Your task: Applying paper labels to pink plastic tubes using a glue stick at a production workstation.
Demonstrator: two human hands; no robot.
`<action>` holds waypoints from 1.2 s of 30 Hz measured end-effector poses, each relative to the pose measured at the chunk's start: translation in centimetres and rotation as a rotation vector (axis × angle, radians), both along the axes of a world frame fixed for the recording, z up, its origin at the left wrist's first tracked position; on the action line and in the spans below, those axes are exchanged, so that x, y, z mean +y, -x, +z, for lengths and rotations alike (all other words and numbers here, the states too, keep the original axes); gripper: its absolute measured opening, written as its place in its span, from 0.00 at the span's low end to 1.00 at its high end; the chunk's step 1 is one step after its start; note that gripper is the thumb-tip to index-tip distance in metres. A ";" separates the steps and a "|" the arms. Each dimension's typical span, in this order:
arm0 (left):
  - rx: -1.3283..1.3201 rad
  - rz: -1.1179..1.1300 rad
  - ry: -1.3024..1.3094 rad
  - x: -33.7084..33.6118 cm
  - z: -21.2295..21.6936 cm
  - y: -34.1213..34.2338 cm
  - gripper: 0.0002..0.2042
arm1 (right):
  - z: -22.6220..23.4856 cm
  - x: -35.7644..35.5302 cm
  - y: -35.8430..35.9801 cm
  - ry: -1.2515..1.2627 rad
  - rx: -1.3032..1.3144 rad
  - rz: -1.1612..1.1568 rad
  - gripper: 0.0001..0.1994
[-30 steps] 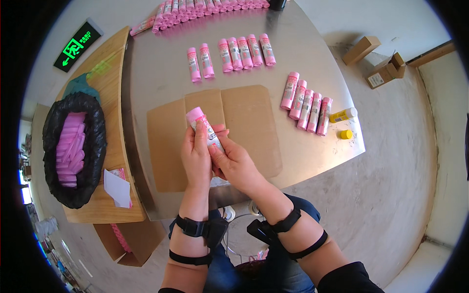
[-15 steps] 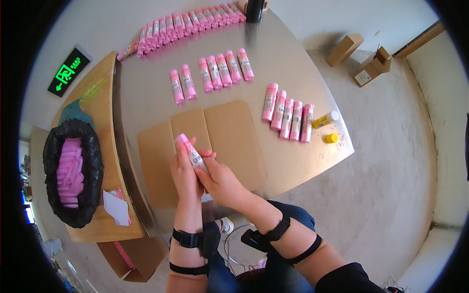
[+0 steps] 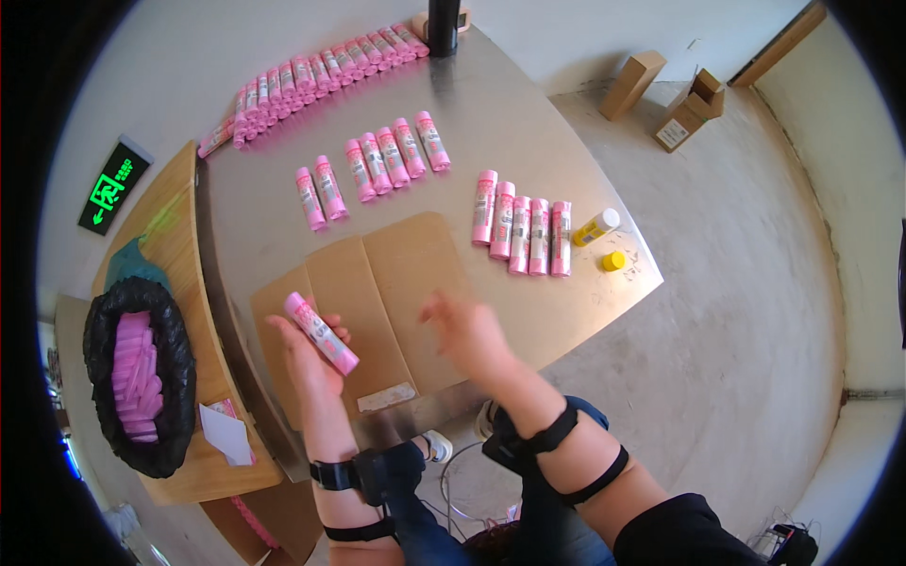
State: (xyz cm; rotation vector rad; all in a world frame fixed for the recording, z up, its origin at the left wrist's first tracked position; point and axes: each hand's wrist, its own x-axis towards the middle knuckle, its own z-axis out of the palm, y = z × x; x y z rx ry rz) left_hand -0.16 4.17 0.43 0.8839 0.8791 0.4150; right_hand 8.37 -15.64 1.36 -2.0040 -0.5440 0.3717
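A pink roll of plastic bags (image 3: 323, 333) with a printed paper label around it lies across the palm of my left hand (image 3: 310, 354), the fingers curled up behind it. My right hand (image 3: 464, 335) is off the roll, over the right part of a flattened cardboard sheet (image 3: 406, 255). It is blurred, but its fingers look apart and hold nothing. To its right, several labelled pink rolls (image 3: 521, 226) lie side by side. Beside them are a yellow and white glue stick (image 3: 596, 227) and its yellow cap (image 3: 613, 261). More labelled rolls (image 3: 387, 156) lie in a row beyond the cardboard.
A long stack of pink rolls (image 3: 311, 80) lines the metal table's (image 3: 510, 104) far edge, ending near a black post (image 3: 443, 26). On the left, a black-lined container (image 3: 184, 377) holds pink pieces, with white paper (image 3: 226, 434) nearby. Cardboard boxes (image 3: 694, 108) stand on the floor.
Both hands were around the roll; the right hand has let go and moved away to the right. My left hand has moved left with the roll. The whole view has shifted slightly.
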 end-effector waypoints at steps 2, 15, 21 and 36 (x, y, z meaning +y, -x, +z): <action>0.138 -0.111 -0.250 1.4 -0.3 0.6 0.26 | -0.7 -2.1 -2.7 -0.051 -0.163 -0.309 0.06; 0.690 -0.318 -1.332 1.7 -3.6 1.1 0.31 | -4.2 -7.2 -7.3 0.532 -0.398 -0.546 0.21; 0.782 -0.365 -1.372 1.3 -2.7 1.1 0.32 | -4.2 -4.8 -7.1 0.455 -0.427 -0.492 0.19; 0.783 -0.332 -1.577 -0.1 -1.1 0.5 0.29 | -3.9 -4.5 -8.3 0.461 -0.268 -0.478 0.17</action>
